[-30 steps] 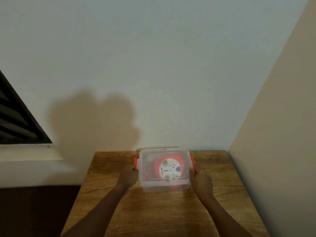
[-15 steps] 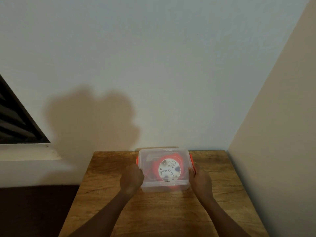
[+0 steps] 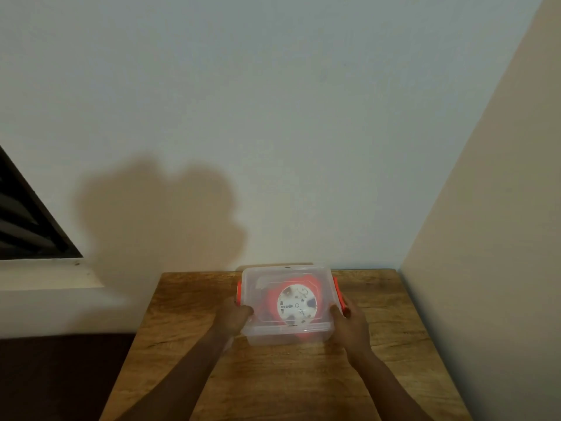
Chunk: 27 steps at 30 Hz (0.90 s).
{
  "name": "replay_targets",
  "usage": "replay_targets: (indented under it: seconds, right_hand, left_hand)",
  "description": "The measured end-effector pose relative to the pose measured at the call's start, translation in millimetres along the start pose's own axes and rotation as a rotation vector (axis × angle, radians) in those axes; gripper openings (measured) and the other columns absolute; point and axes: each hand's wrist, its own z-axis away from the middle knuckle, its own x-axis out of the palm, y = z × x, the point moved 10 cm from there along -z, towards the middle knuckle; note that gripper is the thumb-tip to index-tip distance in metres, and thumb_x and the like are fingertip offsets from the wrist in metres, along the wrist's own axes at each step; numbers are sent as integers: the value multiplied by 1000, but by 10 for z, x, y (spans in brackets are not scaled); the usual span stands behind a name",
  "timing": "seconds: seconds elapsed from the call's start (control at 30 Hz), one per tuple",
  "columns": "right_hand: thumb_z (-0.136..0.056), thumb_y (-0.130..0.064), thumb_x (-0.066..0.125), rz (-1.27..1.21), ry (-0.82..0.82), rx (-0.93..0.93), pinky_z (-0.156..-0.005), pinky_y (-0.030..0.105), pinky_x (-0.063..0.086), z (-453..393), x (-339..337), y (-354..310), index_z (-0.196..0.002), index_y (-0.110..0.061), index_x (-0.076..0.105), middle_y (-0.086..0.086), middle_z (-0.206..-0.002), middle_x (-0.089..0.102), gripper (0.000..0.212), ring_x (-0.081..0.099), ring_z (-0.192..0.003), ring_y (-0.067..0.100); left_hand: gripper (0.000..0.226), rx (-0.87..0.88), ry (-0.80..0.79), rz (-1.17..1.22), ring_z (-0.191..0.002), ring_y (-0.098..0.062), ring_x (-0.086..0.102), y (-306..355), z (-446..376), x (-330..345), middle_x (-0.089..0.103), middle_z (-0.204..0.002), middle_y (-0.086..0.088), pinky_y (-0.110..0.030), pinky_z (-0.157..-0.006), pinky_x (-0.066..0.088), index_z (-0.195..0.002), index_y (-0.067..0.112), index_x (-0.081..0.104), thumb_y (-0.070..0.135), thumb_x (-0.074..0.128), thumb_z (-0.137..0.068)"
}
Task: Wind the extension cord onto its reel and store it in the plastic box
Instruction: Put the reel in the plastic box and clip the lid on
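Observation:
A clear plastic box (image 3: 288,332) with its lid on stands at the back of the wooden table (image 3: 288,378). Through the lid I see the red cord reel (image 3: 271,302) with its white socket face (image 3: 297,305) lying inside. Orange latches sit on both short sides, the left latch (image 3: 239,291) and the right latch (image 3: 338,293). My left hand (image 3: 235,314) grips the box's left front corner just below the left latch. My right hand (image 3: 349,322) holds the right side, with the thumb against the right latch.
The table is pushed into a corner: a white wall behind it and a beige wall (image 3: 485,268) along its right edge. A dark louvred window (image 3: 27,226) with a sill is at the left. Dark floor lies beyond the table's left edge.
My left hand has moved from beside the left latch to the box's left front corner. The right hand stays on the right side. The box has hardly shifted.

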Motion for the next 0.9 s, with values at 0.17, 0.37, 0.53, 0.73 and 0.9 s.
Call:
replay_targets:
  seconds: [0.17, 0.37, 0.53, 0.73, 0.9]
  right_hand:
    - [-92, -11, 60, -160, -11, 61, -69, 42, 62, -96, -180, 59, -125, -27, 63, -5, -98, 74, 37, 73, -83, 17]
    - [-84, -9, 55, -176, 150, 72, -65, 34, 59, -487, -917, -31, -110, -42, 69, -11, -90, 74, 44, 70, -75, 11]
    - [-81, -10, 54, -120, 278, 76, -61, 33, 53, -864, -1590, -46, -101, -17, 74, -6, -76, 72, 30, 63, -68, 15]
    - [-90, -5, 53, -98, 239, 57, -74, 47, 61, -1173, -1909, -27, -108, -14, 71, 6, -92, 74, 27, 71, -82, 26]
    - [-92, -1, 52, -104, 193, 78, -81, 49, 59, -1348, -1934, 123, -122, -10, 65, 10, -105, 72, 34, 70, -91, 27]
  left_hand:
    - [43, -8, -50, 116, -89, -20, 67, 142, -22, 209, 70, -102, -5, -28, -56, 57, -122, 8, 63, -10, 64, -83]
    - [43, 68, -165, 260, -98, -32, 70, 694, -28, 818, 72, -111, -15, -44, -73, 64, -120, 5, 64, -14, 62, -82]
    - [44, 101, -251, 252, -99, -32, 72, 1124, -85, 1452, 73, -111, -15, -42, -77, 64, -121, 0, 66, -15, 66, -80]
    - [39, 53, -230, 220, -86, -27, 71, 1308, -222, 1939, 73, -99, -13, -33, -63, 63, -118, -4, 65, -16, 64, -81]
    - [38, 33, -192, 154, -99, -34, 69, 1222, -366, 2152, 71, -108, -16, -45, -81, 64, -120, -3, 65, -13, 63, -83]
